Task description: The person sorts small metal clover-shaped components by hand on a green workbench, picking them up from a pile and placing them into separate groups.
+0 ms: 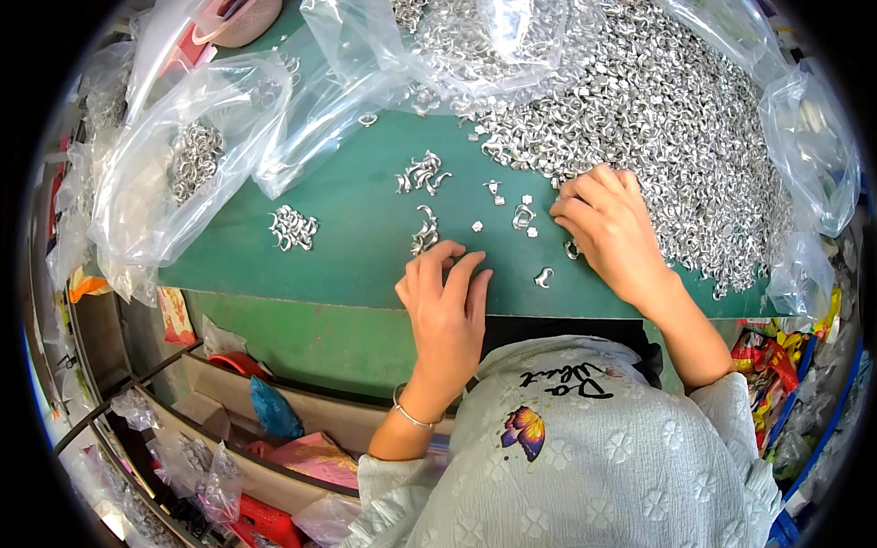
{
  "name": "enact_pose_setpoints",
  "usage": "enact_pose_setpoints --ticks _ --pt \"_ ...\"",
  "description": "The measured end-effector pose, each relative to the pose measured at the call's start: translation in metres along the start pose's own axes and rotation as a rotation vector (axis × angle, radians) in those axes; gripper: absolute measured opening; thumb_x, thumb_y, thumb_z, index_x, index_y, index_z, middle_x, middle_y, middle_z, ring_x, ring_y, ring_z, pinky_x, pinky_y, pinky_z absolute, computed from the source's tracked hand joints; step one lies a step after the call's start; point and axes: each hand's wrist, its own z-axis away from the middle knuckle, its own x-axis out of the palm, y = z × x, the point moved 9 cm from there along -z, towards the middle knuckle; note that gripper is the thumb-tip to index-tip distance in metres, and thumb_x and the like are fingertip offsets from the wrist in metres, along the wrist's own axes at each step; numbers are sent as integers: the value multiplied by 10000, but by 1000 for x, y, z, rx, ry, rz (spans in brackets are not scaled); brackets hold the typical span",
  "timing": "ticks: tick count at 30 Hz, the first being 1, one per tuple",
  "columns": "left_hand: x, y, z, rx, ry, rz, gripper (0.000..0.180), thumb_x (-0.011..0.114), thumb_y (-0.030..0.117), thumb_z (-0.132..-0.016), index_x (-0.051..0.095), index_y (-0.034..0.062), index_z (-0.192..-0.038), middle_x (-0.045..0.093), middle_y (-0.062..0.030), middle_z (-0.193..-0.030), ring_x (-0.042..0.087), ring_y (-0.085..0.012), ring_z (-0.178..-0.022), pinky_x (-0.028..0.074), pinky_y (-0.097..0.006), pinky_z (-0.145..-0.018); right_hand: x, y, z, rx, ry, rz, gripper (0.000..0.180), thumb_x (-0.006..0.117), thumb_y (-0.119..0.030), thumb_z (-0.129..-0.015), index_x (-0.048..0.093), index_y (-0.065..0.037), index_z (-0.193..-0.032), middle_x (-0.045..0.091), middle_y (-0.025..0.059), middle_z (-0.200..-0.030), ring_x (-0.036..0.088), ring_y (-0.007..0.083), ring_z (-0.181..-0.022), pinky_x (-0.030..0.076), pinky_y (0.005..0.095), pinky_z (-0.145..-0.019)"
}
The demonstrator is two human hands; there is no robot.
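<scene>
A large heap of small curved silver metal pieces [694,119] covers the right and far side of a green tabletop [347,265]. My right hand [607,228] rests at the heap's near-left edge, its fingers bent down and together; what lies under the fingertips is hidden. Close to the table's front edge is my left hand [443,297], fingers bent but apart, beside a small cluster of metal pieces [425,230]. Another cluster [422,173] lies behind that one, and a third cluster [293,228] farther left. Between my hands are a few loose pieces [523,217] and a single curved piece [544,277].
Clear plastic sheeting [183,183] spreads over the table's left side, around a pile of metal pieces [195,163]. A pink bowl [239,22] stands at the far left. Below the table are shelves with a blue bag [276,408]; colourful packets [766,361] lie at the right.
</scene>
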Motion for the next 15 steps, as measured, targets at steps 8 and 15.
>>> enact_pose_setpoints --ticks 8,15 --pt "3 10 8 -3 -53 36 308 766 1 -739 669 67 -1023 598 -58 -1038 553 -224 -925 370 -353 -848 12 -13 0 -90 -126 5 137 661 -64 -743 659 -39 -878 597 37 -922 531 220 -882 389 348 -781" --pt "-3 11 4 2 36 24 350 761 16 -752 646 66 -1079 597 -72 -1049 551 -247 -960 368 -358 -840 11 -43 -15 -152 40 -292 97 632 -77 -739 637 -53 -832 585 49 -875 533 226 -881 403 343 -748"
